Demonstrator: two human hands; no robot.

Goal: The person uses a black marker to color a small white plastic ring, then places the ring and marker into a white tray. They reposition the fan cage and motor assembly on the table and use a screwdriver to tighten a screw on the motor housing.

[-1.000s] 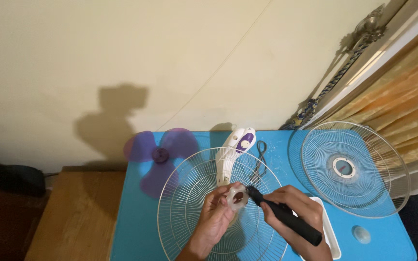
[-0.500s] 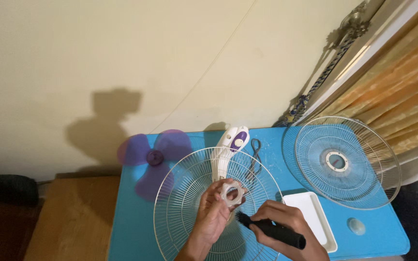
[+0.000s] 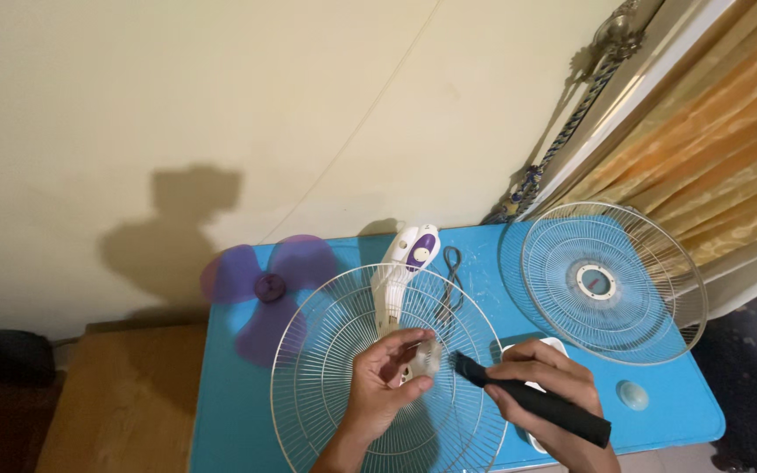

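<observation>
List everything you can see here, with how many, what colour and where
fan guard: 1, white wire, on the table under both hands
second fan guard: 1, white wire, right end of the table
fan blade: 1, translucent purple, left end of the table
fan body: 1, white and purple, behind the near guard
small round part: 1, pale, in the left hand's fingers
brush: 1, black, gripped in the right hand
white tray: 1, mostly hidden behind the right hand
small cap: 1, clear, table's right front
table: 1, blue
curtain: 1, orange, upper right
left hand: 1
right hand: 1
</observation>
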